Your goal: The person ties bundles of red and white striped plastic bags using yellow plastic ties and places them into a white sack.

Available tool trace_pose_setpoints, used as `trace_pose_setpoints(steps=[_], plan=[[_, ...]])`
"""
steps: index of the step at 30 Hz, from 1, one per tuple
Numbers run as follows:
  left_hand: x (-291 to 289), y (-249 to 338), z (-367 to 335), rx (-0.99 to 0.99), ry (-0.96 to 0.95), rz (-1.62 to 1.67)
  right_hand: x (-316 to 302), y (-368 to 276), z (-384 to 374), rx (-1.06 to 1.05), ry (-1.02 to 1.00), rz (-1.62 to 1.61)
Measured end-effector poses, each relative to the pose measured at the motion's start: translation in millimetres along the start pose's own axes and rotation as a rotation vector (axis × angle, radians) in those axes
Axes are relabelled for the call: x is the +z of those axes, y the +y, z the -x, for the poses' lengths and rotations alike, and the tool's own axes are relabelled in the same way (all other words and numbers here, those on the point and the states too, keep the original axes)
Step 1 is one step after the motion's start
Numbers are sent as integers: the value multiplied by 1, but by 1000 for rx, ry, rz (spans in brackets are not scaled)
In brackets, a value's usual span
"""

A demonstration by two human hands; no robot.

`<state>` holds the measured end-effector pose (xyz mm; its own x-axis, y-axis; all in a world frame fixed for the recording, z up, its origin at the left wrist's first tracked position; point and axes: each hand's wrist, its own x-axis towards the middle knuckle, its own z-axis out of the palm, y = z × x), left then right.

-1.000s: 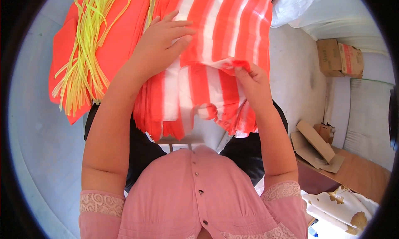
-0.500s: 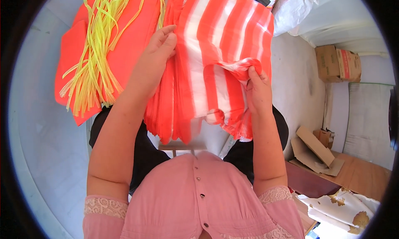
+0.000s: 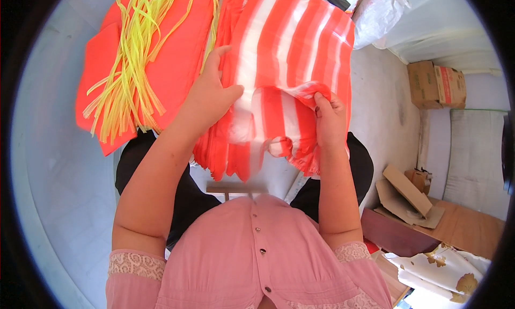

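Observation:
A thick stack of red-and-white striped plastic bags lies in front of me. At its right side my right hand pinches the top bag between thumb and fingers, and the film bunches and lifts into folds there. Over the left edge of the stack is my left hand, thumb and forefinger spread apart; its other fingers are partly hidden. The lower ends of the bags hang in uneven, ruffled edges toward my lap. Left of the stack lies a pile of plain orange-red sheets, topped by a bundle of yellow-green plastic strips.
White plastic sacks lie beyond the stack at far right. A cardboard box is against the right-hand wall. Flattened cardboard rests on a brown wooden surface, with a patterned cloth nearer me.
My left hand has moved nearer and slightly right, its thumb spreading from the fingers. My right hand has shifted slightly nearer, and the top bag's fold has widened leftward.

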<state>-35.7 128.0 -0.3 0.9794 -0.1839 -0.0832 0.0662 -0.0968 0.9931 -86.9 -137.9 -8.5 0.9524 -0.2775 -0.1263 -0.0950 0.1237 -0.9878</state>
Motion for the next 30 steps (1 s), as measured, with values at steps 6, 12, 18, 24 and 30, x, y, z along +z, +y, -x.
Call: trace_pose_setpoints(steps=[6,12,18,24,30], plan=[[-22,12,22,-208,-102,-33,14,-10,19,-30,-57,250],[-28,5,33,-126,-185,-198,10,3,22,-140,-117,329],[-34,14,36,-242,-216,-152,9,-2,35,-120,-165,543],[-57,27,41,-358,-375,-66,11,-19,53,-223,-374,819],[-50,23,41,-411,-388,324,59,-25,78,-691,-492,933]])
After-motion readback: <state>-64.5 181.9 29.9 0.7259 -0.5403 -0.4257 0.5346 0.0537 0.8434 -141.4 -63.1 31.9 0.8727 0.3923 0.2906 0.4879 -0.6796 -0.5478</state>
